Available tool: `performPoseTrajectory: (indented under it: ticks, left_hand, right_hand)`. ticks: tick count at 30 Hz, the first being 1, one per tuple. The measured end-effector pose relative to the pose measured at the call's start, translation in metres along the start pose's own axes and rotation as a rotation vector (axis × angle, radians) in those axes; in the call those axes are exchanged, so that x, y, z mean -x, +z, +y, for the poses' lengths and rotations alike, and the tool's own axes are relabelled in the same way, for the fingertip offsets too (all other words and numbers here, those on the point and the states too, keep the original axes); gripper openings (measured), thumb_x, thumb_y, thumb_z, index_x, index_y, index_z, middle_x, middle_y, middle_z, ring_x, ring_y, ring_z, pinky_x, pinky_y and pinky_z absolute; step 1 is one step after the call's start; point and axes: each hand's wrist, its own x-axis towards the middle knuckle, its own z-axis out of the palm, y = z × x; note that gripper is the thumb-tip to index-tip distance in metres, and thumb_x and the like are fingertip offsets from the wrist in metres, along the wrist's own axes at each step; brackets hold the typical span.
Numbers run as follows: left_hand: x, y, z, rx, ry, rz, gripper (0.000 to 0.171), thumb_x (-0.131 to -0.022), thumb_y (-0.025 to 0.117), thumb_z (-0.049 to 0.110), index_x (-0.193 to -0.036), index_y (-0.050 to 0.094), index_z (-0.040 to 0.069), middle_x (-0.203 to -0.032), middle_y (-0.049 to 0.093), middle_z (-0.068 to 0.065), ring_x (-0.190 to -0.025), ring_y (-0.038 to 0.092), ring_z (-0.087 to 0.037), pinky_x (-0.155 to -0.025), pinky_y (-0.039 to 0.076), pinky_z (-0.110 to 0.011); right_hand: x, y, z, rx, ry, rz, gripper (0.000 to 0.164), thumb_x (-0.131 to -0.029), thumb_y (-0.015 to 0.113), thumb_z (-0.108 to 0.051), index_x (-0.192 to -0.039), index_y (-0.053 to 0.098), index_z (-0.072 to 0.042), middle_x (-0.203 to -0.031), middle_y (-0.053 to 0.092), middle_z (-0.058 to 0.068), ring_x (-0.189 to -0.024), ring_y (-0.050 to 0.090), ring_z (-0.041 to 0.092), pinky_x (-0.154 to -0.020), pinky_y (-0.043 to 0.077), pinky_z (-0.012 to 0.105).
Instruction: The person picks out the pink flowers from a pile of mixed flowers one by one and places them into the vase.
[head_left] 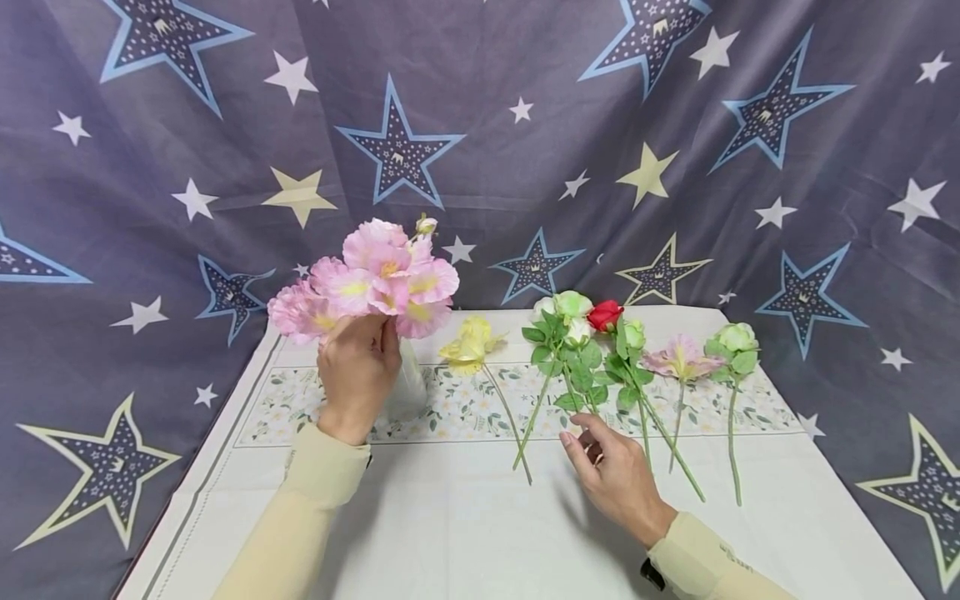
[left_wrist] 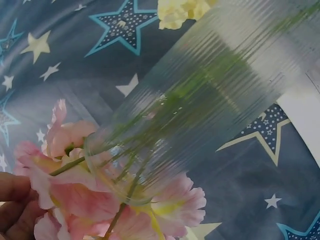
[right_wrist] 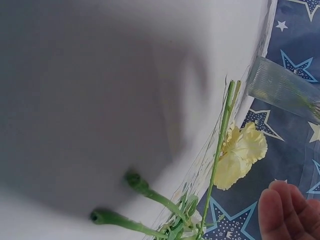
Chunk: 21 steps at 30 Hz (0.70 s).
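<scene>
In the head view my left hand [head_left: 360,375] is at the bunch of pink flowers [head_left: 367,279], with thumb and fingertips pinching at the petals of a pink flower. The stems of these flowers stand inside a clear ribbed vase [left_wrist: 185,105], whose glass shows in the left wrist view; in the head view the hand partly hides the vase [head_left: 408,387]. My right hand [head_left: 618,475] hovers above the white cloth with loosely bent fingers and holds nothing. Nearest to it lie the stems of white-green roses [head_left: 573,321]. A yellow flower [head_left: 472,343] lies between the vase and those roses.
To the right lie a red rose [head_left: 604,315], a loose pink flower [head_left: 682,360] and a green rose [head_left: 737,337], stems toward me. A leafy printed band crosses the white tablecloth [head_left: 465,533]. Behind the table hangs a star-patterned curtain [head_left: 480,50].
</scene>
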Motion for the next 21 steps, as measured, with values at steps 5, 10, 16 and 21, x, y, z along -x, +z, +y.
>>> performPoseTrajectory:
  ticks: [5,10,16,21]
  left_hand:
    - [0.004,0.004,-0.004,-0.041,-0.007,-0.026,0.019,-0.084,0.062,0.01,-0.066,0.059,0.007,-0.065,0.055,-0.007,-0.064,0.053,-0.028,-0.052,0.043,-0.044]
    - [0.006,0.008,-0.006,-0.085,-0.006,-0.071,0.011,-0.085,0.063,0.011,-0.077,0.067,0.004,-0.071,0.056,-0.011,-0.067,0.051,-0.032,-0.058,0.043,-0.047]
    - [0.014,0.01,-0.012,-0.188,-0.021,-0.192,0.01,-0.085,0.063,0.01,-0.08,0.07,0.004,-0.085,0.059,-0.015,-0.076,0.051,-0.036,-0.063,0.046,-0.052]
    - [0.021,0.014,-0.014,-0.217,-0.019,-0.207,0.011,-0.086,0.064,0.011,-0.088,0.071,0.003,-0.091,0.058,-0.015,-0.078,0.05,-0.037,-0.065,0.046,-0.052]
  right_hand:
    - [0.0,0.001,0.001,0.001,-0.005,0.005,0.022,-0.091,0.065,-0.023,-0.11,0.062,-0.013,-0.069,0.059,-0.011,-0.056,0.052,-0.001,-0.046,0.043,0.015]
    - [0.001,0.001,0.001,-0.005,-0.006,0.004,0.023,-0.09,0.065,-0.023,-0.11,0.062,-0.012,-0.07,0.06,-0.01,-0.056,0.053,0.0,-0.047,0.044,0.016]
    - [0.001,-0.001,0.0,0.002,0.002,0.005,0.023,-0.091,0.065,-0.024,-0.11,0.062,-0.013,-0.07,0.06,-0.01,-0.057,0.053,-0.001,-0.048,0.045,0.016]
    - [0.002,0.0,0.003,0.004,-0.002,0.013,0.021,-0.09,0.065,-0.022,-0.109,0.063,-0.013,-0.069,0.06,-0.01,-0.057,0.053,-0.001,-0.047,0.044,0.016]
